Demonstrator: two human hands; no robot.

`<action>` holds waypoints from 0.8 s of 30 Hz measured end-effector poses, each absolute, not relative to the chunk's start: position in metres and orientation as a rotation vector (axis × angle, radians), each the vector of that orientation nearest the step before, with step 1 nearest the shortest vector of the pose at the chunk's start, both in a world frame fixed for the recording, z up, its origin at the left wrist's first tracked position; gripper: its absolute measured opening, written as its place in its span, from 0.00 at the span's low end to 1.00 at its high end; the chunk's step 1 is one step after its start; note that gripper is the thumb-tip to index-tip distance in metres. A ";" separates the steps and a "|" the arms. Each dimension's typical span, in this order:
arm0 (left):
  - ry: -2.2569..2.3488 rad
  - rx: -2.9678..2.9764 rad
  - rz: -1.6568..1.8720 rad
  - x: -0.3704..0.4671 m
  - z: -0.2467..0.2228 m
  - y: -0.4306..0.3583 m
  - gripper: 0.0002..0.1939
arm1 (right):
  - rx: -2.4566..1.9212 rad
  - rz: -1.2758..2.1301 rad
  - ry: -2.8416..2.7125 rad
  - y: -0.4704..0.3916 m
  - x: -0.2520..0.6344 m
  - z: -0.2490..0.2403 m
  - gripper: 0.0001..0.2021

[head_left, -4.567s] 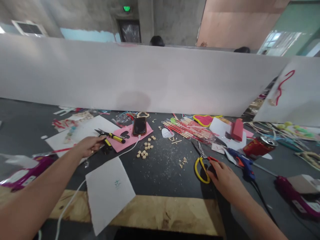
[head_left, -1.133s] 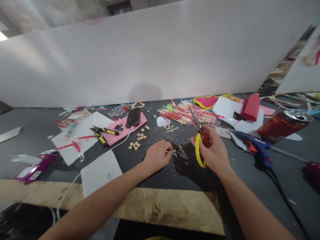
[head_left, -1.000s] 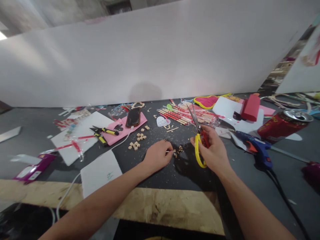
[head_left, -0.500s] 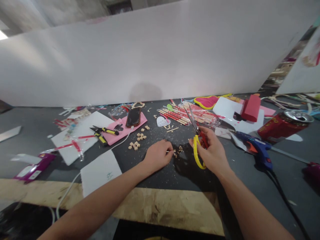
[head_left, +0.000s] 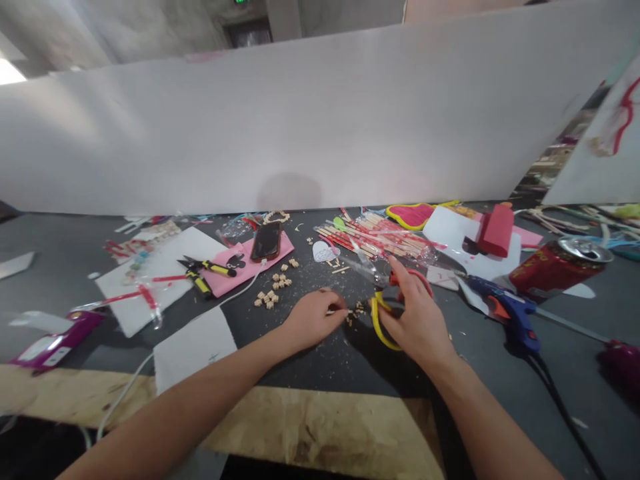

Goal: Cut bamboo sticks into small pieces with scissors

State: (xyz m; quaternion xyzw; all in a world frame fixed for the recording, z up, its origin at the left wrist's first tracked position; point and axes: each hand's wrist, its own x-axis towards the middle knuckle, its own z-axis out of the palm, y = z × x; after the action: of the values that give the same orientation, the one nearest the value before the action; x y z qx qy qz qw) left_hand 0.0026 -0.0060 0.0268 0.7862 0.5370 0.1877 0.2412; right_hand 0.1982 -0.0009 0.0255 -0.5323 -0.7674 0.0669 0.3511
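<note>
My left hand (head_left: pixel 316 319) rests on the dark table, thumb and fingers pinching a thin wooden stick (head_left: pixel 331 312) whose light end shows at the fingertips. In my right hand (head_left: pixel 419 319) is a pair of scissors (head_left: pixel 377 325) with one yellow and one red handle loop, spread apart. The blades, blurred, point away to the upper left, above the table. Small cut wooden bits (head_left: pixel 359 309) lie between the two hands. Left of my left hand sit several little clusters of wooden pieces (head_left: pixel 270 298).
Behind the hands lie bundled red-and-wood sticks (head_left: pixel 395 235) and a paper cutout (head_left: pixel 324 251). Pliers (head_left: pixel 199 280) and a phone (head_left: pixel 267 241) are at left. At right are a blue glue gun (head_left: pixel 505 310) and a red can (head_left: pixel 555 270). A white panel (head_left: pixel 310 120) stands behind.
My right hand has moved left with the scissors, closer to my left hand, and the handle loops have spread apart. The left hand keeps its pinch. The camera view has tilted slightly upward.
</note>
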 end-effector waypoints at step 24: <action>0.893 1.073 0.811 -0.013 0.015 -0.013 0.12 | -1.636 -0.718 -2.261 -0.019 0.191 0.039 0.33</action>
State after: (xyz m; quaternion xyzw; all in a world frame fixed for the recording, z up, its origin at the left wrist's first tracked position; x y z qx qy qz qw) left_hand -0.0133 -0.0135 0.0152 0.4802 0.3995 0.3628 0.6915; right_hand 0.1906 -0.0194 0.0388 -0.5630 -0.7780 -0.2469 0.1296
